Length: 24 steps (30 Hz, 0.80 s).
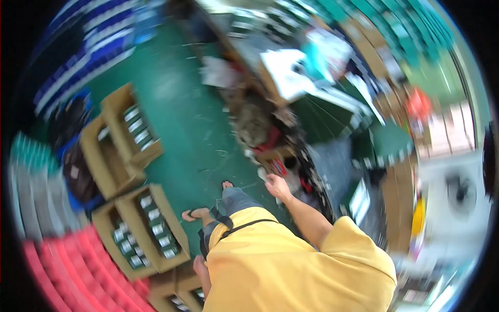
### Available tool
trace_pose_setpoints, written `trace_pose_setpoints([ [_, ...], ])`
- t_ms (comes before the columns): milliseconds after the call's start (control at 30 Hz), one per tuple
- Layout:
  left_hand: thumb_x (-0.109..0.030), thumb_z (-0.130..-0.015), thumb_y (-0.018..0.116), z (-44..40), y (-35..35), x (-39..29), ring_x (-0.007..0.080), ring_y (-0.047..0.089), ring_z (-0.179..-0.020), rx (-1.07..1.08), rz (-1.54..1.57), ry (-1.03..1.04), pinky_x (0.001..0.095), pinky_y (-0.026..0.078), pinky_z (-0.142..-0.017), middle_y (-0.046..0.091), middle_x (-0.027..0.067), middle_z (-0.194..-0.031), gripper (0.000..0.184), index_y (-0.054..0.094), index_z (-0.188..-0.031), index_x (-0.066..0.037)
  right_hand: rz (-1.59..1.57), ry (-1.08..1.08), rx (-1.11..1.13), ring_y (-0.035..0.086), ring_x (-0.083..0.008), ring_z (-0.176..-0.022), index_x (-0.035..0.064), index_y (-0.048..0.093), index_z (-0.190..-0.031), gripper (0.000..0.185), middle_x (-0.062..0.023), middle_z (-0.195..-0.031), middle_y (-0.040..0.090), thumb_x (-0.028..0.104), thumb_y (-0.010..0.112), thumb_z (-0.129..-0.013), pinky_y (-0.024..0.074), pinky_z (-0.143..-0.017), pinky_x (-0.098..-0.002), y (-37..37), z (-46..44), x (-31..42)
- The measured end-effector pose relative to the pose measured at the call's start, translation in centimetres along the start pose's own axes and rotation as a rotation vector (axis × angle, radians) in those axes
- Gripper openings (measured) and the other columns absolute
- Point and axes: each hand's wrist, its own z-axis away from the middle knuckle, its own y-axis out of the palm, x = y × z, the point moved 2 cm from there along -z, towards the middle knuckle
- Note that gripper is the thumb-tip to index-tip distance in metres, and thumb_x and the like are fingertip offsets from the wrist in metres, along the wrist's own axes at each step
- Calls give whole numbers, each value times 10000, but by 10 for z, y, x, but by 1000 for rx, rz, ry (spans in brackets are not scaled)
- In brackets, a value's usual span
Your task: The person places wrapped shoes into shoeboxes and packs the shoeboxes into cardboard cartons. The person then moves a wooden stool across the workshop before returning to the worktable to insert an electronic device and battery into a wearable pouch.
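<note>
My right hand [278, 187] is stretched out beside the cluttered bench side, its fingers curled together. Whether anything is between them is too small and blurred to make out. Near it, under the bench edge, lies an open carton [275, 156] with small red items. My left hand [200, 265] hangs low beside my yellow shirt [260, 260], close to an open cardboard box [179, 249] of dark green packs with white labels. Blur and the body's edge hide its fingers.
More open cartons [117, 140] stand on the green floor [179, 104] at left, near pink stacks [78, 265] and blue-and-white stacks [99, 36]. Dark green sheets [325, 117] and papers cover the bench at right. A fan [460, 190] is at far right.
</note>
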Motion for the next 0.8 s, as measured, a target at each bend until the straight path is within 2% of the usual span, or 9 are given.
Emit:
trace_pose_setpoints([
  [67, -145, -986, 514, -15, -21, -56, 211, 631, -812, 251, -531, 290, 331, 532, -729, 631, 52, -837, 189, 618, -898, -13, -99, 93, -192, 660, -377, -989, 34, 669, -1187, 395, -199, -1017, 690, 230, 625, -846, 517, -922, -455, -18, 19, -54],
  [267, -214, -1001, 451, -40, 23, -139, 155, 521, -636, 442, -367, -209, 277, 429, -554, 527, -21, -737, 257, 496, -766, -122, -160, 362, -572, 602, -336, -1105, 57, 684, -1139, 324, -152, -1094, 652, 176, 638, -842, 487, -971, -432, -67, 103, -196],
  [367, -240, -1014, 469, -54, 81, -140, 52, 486, -562, 98, 33, -472, 192, 275, -417, 531, -43, -757, 202, 558, -882, -116, -78, 416, -785, 568, -357, -1076, 51, 673, -1130, 331, -139, -1099, 624, 135, 672, -810, 484, -958, -456, -91, 123, -281],
  [467, -240, -1022, 490, -90, 144, -124, 130, 628, -787, 1312, 660, -449, 205, 378, -516, 650, 42, -1022, 287, 604, -1229, -77, 34, 499, -999, 556, -372, -1107, 49, 656, -1118, 318, -158, -1112, 617, 110, 657, -806, 453, -985, -475, -129, 138, -368],
  [533, -231, -1014, 538, -16, 222, -183, 198, 641, -1016, 249, -178, -284, 240, 450, -603, 619, 99, -1267, 440, 515, -1431, -91, 85, 590, -1123, 554, -394, -1118, 24, 630, -1150, 362, -191, -1127, 616, 120, 656, -802, 439, -996, -495, -152, 155, -436],
  [633, -223, -982, 629, 13, 290, -210, 200, 634, -1058, 392, -340, -145, 308, 522, -775, 635, 75, -1240, 452, 543, -1406, -91, 52, 903, -1123, 599, -379, -1050, -31, 597, -1189, 383, -230, -1124, 630, 142, 616, -848, 480, -910, -472, -159, 178, -546],
  [667, -228, -983, 637, 34, 310, -227, 199, 633, -1064, 401, -328, -67, 330, 510, -866, 658, 79, -1194, 449, 554, -1400, -81, 343, 1019, -173, 616, -348, -1016, -27, 606, -1191, 366, -210, -1133, 637, 205, 567, -911, 495, -862, -478, -133, 174, -632],
  [700, -223, -988, 629, 44, 327, -242, 213, 630, -1100, 413, -380, -1, 341, 505, -922, 676, 100, -1184, 419, 582, -1371, -59, 181, 789, -563, 642, -334, -923, -20, 617, -1193, 379, -192, -1021, 672, 253, 530, -946, 514, -833, -456, -99, 186, -691],
  [800, -256, -974, 647, 52, 342, -261, 193, 648, -1044, 423, -559, 230, 323, 512, -905, 666, 93, -1217, 439, 586, -1369, -73, 12, 908, -298, 572, -435, -1193, -70, 572, -1301, 578, -281, -1297, 604, 363, 612, -920, 444, -1025, -521, -146, 177, -687],
])
